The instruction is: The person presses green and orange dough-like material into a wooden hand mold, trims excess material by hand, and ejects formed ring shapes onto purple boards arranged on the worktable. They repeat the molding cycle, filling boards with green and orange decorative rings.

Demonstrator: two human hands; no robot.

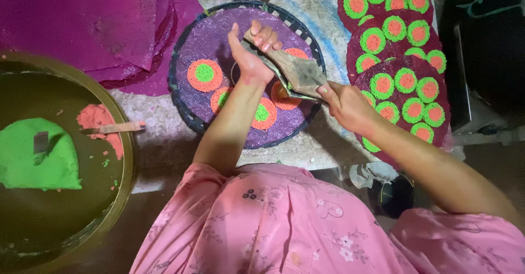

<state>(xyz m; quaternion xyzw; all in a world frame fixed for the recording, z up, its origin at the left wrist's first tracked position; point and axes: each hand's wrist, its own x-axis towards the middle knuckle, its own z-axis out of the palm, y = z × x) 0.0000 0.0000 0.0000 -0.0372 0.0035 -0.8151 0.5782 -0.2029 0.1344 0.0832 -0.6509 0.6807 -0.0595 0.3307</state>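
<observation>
A round dark woven tray (pixel 186 115) holds a purple noodle-like disc (pixel 210 39) with orange-and-green rings (pixel 204 74) on it. Over the disc, both hands grip a brown cloth piping bag (pixel 298 71). My left hand (pixel 252 50) wraps the bag's narrow end above the disc's middle. My right hand (pixel 343 104) clutches the bag's wide end at the tray's right edge. What lies under the left hand is hidden.
A big brass-coloured pan (pixel 123 143) at the left holds green dough (pixel 35 153), orange dough (pixel 95 118) and a small scraper (pixel 115 127). Magenta sheets (pixel 98 17) lie at the back left. Finished purple discs (pixel 399 44) with several rings are stacked at the right.
</observation>
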